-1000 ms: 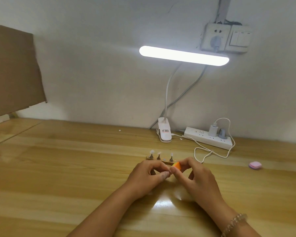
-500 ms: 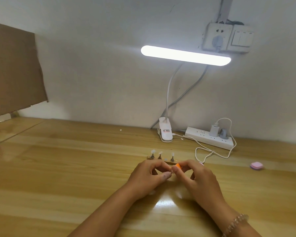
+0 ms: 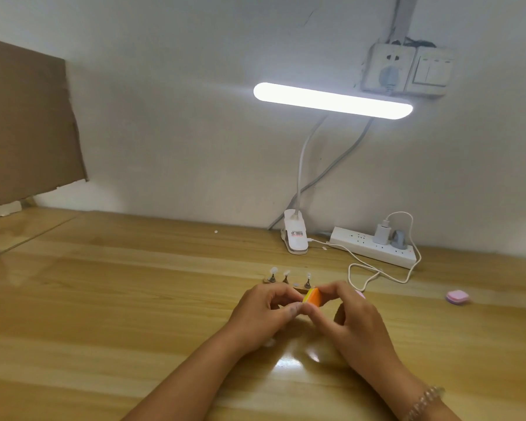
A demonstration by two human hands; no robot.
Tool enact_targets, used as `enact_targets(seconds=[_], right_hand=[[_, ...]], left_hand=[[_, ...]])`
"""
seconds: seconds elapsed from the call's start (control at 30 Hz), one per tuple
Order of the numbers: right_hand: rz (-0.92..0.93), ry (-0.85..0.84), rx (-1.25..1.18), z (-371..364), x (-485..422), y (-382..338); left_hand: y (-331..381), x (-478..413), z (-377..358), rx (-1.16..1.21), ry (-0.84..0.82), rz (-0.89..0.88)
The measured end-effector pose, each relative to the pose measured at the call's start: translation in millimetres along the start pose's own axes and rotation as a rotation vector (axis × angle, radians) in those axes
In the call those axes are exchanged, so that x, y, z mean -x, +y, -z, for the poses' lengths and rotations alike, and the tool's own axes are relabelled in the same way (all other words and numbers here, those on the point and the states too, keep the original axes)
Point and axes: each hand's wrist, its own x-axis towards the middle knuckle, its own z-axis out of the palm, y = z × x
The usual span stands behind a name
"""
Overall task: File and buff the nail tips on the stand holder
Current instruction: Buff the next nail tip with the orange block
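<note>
Here, the right hand (image 3: pixel 356 317) pinches an orange block (image 3: pixel 312 296); lamp-clip label (image 3: pixel 297 233) unreadable.

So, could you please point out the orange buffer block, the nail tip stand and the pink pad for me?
orange buffer block (image 3: pixel 314 298), head view, on its orange face.
nail tip stand (image 3: pixel 286 279), head view, on the middle post.
pink pad (image 3: pixel 457 297), head view, on its top.

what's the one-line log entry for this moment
right hand: pinches orange buffer block | left hand: fingers pinched at block, item hidden | stand holder: behind hands, three nail tips upright
</note>
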Motion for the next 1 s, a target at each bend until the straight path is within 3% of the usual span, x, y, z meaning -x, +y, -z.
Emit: enact_targets(seconds=[0.17,0.3,0.43,0.6,0.7,0.87,1.0], right_hand=[[0.059,-0.045,0.047,-0.8,5.0,-4.0],[-0.037,0.021,0.009,2.7,-1.7,-0.9],[0.091,-0.03,0.094,-0.3,7.3,-7.6],[-0.005,0.022,0.128,1.7,0.5,-3.3],[0.11,-0.035,0.178,-0.3,7.4,-5.6],[-0.016,0.043,0.114,3.3,-2.5,0.6],[0.08,-0.092,0.061,0.8,6.5,-3.7]], left_hand=[[-2.6,-0.4,0.9,-0.016,0.019,0.006],[-1.2,-0.7,0.8,-0.005,0.01,-0.01],[-2.5,-0.7,2.8,0.005,-0.003,-0.007],[0.0,-0.3,2.0,-0.014,-0.004,-0.038],[-1.1,-0.7,2.5,-0.029,0.013,-0.039],[3.1,1.3,1.6,-0.037,-0.022,-0.043],[1.3,1.4,3.2,-0.04,-0.023,-0.009]])
